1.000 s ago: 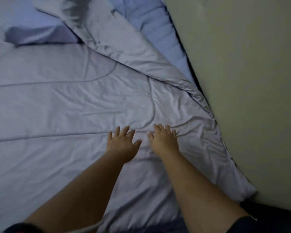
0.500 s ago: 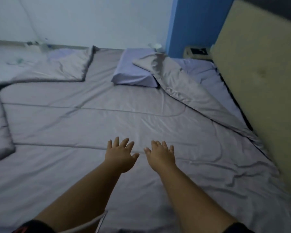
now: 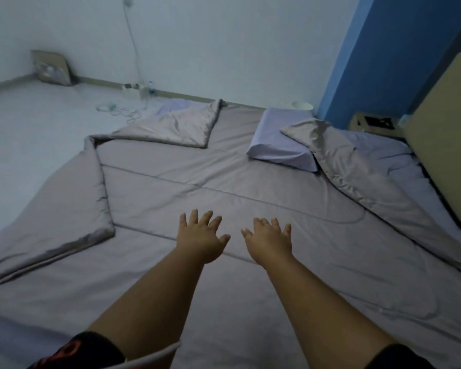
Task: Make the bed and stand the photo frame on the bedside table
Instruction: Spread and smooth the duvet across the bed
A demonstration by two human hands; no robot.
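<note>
Left hand and right hand spread over grey quilt; pillow beyond.

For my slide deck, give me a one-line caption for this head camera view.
Left hand and right hand, both open, reach over a grey quilt with folded-back corners.

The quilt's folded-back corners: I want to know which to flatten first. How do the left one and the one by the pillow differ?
The left fold lies on the quilt alone; the right fold overlaps the pillow. The left is smoother, the right more creased. Both are grey.
</note>
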